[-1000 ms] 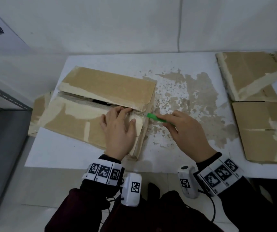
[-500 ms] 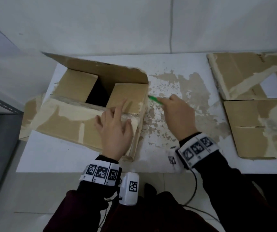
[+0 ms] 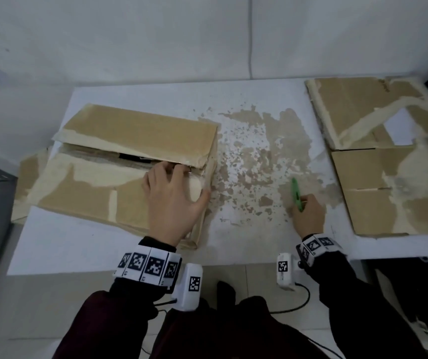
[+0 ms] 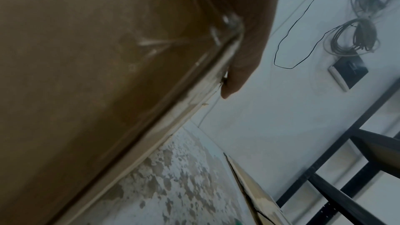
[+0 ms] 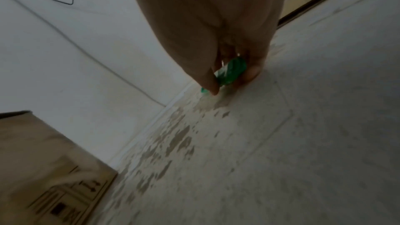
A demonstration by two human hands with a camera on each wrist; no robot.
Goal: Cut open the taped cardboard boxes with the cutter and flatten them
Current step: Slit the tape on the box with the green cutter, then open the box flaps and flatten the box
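At the bottom of the head view, two dark sleeves are seen, each wrist ringed by a band of black-and-white markers. The left hand (image 3: 172, 203) is laid palm down on the near top flap of the cardboard box (image 3: 130, 167) in the left half of the frame; its fingers are spread and nearly straight, the fingertips are set at the slit between the two flaps, and the thumb is stretched over the box's right edge. In the left wrist view that thumb is seen against the taped corner of the box. The right hand (image 3: 308, 216) is rested on the white table (image 3: 78, 242) right of centre, well apart from the box. A green cutter (image 3: 296, 194) is pinched between its thumb and curled fingers, the tip pointed away toward the wall; whether the blade is out cannot be told.

The tabletop between the hands is marked by brown patches and flecks where its white coat is peeled. At the right edge of the frame, flattened cardboard (image 3: 389, 177) streaked with pale tape is lain flat on the table. Another brown sheet is partly seen under the box's left end. Beyond the table a plain white wall (image 3: 156, 42) is seen, crossed by a thin cable.
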